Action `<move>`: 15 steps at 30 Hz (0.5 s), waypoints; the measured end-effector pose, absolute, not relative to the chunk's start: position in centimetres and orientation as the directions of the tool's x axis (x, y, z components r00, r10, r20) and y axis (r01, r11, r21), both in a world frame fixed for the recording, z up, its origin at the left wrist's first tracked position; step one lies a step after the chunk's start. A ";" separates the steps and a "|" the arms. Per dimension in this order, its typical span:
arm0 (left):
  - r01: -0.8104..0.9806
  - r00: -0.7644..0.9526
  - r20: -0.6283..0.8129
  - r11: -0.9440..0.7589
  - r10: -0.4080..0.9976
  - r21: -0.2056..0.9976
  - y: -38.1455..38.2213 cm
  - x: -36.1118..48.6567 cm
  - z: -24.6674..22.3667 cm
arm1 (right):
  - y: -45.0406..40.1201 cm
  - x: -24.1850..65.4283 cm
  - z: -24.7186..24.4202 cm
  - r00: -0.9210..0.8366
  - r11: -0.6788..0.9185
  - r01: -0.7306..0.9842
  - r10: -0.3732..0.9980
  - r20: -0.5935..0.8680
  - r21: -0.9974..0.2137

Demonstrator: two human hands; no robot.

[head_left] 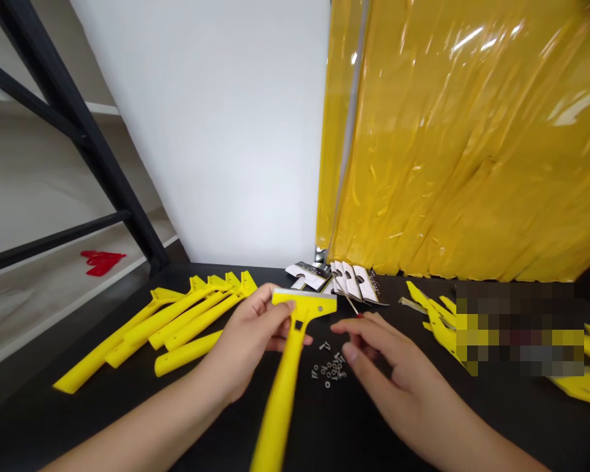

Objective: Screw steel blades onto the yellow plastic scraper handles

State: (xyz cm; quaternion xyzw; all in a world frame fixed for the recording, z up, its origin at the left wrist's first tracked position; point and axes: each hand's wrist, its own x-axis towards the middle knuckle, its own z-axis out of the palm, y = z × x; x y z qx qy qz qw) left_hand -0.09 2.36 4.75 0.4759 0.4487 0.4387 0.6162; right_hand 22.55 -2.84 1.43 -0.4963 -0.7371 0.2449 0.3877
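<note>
My left hand [248,347] grips a yellow plastic scraper [281,393] near its head, with the metal blade edge [305,294] facing away from me. My right hand [388,367] hovers with its fingers apart, just beyond a small scatter of metal screws and washers [329,370] on the black table [324,426]. Close to its fingertips lies the red end of a thin tool [347,296]; I cannot tell whether they touch. Several yellow scraper handles [177,321] lie side by side to the left of my left hand.
Several white and black printed cards [347,282] stand at the table's back edge. More yellow parts [440,321] lie at the right, partly behind a pixelated patch. A yellow plastic curtain [462,144] hangs behind, and a black shelf frame [78,137] holds a red object [101,262] at the left.
</note>
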 end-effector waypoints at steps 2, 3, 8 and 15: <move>-0.169 0.259 -0.155 0.202 0.953 0.965 1.4 0.6 4.8 | -3.4 21.9 2.0 -0.244 0.379 0.581 0.925 0.290 -0.720; -0.196 0.268 -0.160 0.216 0.950 0.956 0.9 0.9 4.9 | -3.7 21.6 2.2 -0.246 0.373 0.613 0.928 0.280 -0.697; -0.113 0.399 -0.154 0.215 0.904 0.970 -0.3 0.9 5.7 | -3.9 22.7 3.1 -0.220 0.386 0.783 0.905 0.364 -0.487; 0.820 0.329 0.076 -0.325 0.941 0.472 0.9 -8.5 4.5 | -2.4 36.1 1.6 -0.053 0.118 0.988 0.872 0.486 -0.104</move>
